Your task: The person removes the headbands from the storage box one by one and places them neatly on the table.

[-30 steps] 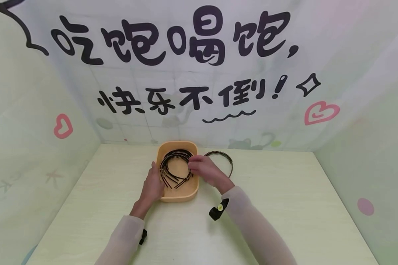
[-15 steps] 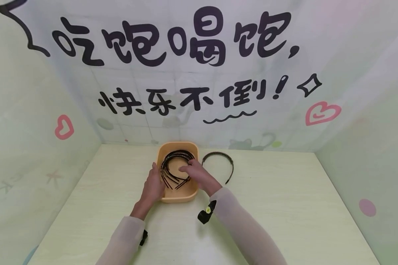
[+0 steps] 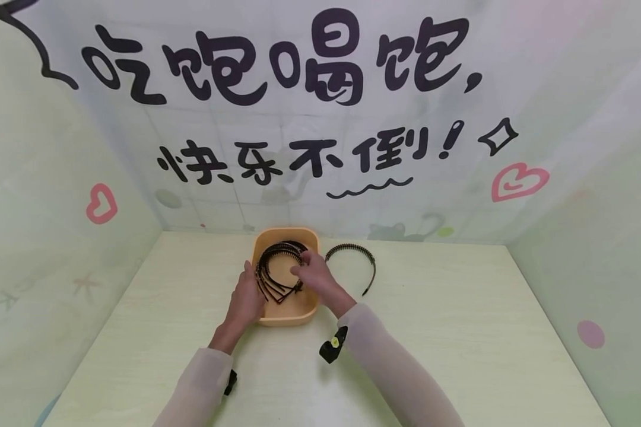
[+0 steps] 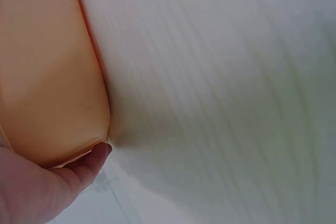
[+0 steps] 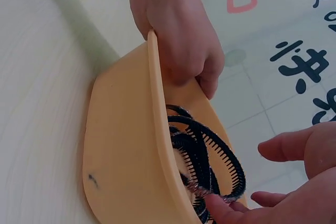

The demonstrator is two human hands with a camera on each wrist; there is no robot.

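Observation:
An orange plastic box (image 3: 288,322) stands on the table near the back wall, with several black toothed headbands (image 5: 199,156) piled inside it. My left hand (image 3: 246,301) grips the box's left side; the right wrist view shows that hand (image 5: 178,30) over the far wall of the box. Over the right rim reaches my right hand (image 3: 320,277), its fingertips touching the headbands. Seen from the right wrist, the thumb of this hand (image 5: 310,182) stands apart from its fingers. Another black headband (image 3: 351,246) lies on the table just right of the box.
A pale wood-grain table (image 3: 432,332) spreads around the box. Behind it rises a white fabric wall (image 3: 299,207) with large black lettering. Similar fabric panels stand at the left and right. A black wrist camera (image 3: 332,347) hangs under the right sleeve.
My right hand has shifted a little left, and its thumb has parted from the fingers. The headbands in the box have moved slightly left, their ends now crossing. The left hand stays put.

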